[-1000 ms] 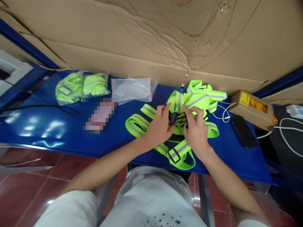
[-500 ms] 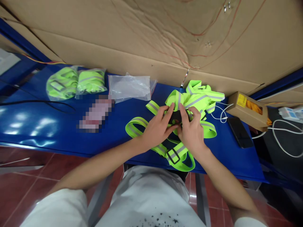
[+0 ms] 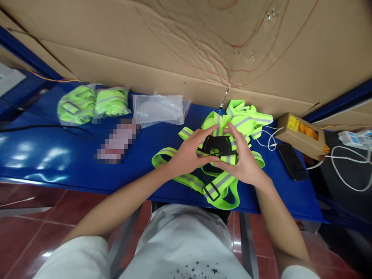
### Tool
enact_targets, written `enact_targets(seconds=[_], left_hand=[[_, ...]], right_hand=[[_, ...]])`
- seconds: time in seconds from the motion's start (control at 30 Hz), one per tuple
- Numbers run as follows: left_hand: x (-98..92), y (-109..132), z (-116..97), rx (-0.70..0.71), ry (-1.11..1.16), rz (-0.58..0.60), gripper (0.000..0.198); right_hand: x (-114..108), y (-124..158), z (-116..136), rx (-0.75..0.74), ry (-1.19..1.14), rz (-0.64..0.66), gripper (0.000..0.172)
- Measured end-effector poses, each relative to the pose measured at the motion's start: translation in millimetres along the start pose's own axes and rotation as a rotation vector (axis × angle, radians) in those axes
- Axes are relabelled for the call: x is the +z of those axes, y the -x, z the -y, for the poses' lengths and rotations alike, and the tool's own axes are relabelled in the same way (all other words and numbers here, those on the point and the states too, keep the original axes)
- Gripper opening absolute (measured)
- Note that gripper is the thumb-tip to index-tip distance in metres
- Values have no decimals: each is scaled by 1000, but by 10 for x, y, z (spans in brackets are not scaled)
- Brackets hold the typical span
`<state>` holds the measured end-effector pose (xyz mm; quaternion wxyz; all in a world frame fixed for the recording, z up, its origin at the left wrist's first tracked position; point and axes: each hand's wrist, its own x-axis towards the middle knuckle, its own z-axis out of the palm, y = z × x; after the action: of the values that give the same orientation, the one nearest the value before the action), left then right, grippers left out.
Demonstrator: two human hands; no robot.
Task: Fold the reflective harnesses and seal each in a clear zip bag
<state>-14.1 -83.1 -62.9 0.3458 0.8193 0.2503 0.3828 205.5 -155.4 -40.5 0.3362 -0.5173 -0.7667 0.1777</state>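
Neon-yellow reflective straps with grey stripes, looking like a reflective vest (image 3: 225, 181), lie spread on the blue table. A black patch (image 3: 216, 145) with a small green mark sits among them, edged by strap. My left hand (image 3: 190, 153) grips the left side of this part, thumb below and fingers above. On the right side, my right hand (image 3: 244, 161) holds it in the same way, fingertips near the left hand's. A black slider buckle (image 3: 212, 192) rests on a strap close to the table's front edge. More neon straps (image 3: 244, 118) are heaped behind the hands.
Left of the hands are two bagged bundles of neon straps (image 3: 77, 104), (image 3: 112, 101) and clear plastic bags (image 3: 158, 109). A blurred pinkish item (image 3: 117, 141) lies before them. At right are a phone (image 3: 292, 162), a small cardboard box (image 3: 302, 133) and white cables. Cardboard (image 3: 116, 46) backs the table.
My hands have spread apart around the black patch, the right one turning outward. More of the patch and its strap edging now shows between them.
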Motion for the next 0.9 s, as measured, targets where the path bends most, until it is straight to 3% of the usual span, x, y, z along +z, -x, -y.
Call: enact_targets(seconds=[0.17, 0.27, 0.37, 0.43, 0.5, 0.6, 0.67, 0.73, 0.83, 0.9], left_hand=[[-156, -53, -66, 13, 298, 48, 91], [-202, -61, -95, -62, 489, 162, 107], [-217, -72, -118, -220, 570, 249, 115], [-218, -83, -122, -272, 507, 239, 118], [-216, -92, -118, -305, 436, 229, 107], [-213, -93, -119, -333, 463, 359, 59], [-224, -94, -153, -321, 552, 434, 39], [-261, -112, -237, -317, 707, 406, 37], [-389, -185, -492, -299, 961, 354, 59], [-507, -251, -741, -274, 950, 349, 69]], right_hand=[[-92, -16, 4, 169, -269, 28, 82], [-67, -13, 23, 242, -520, -12, 79], [-2, -12, 62, 361, -764, -27, 86], [36, -17, 86, 434, -841, -57, 94], [58, -18, 100, 467, -845, -98, 99], [71, -3, 107, 450, -839, -58, 103], [58, 7, 130, 406, -856, -12, 103], [9, -2, 196, 361, -849, -41, 102], [-148, -64, 417, 308, -812, -182, 101], [-275, -125, 631, 249, -814, -260, 90]])
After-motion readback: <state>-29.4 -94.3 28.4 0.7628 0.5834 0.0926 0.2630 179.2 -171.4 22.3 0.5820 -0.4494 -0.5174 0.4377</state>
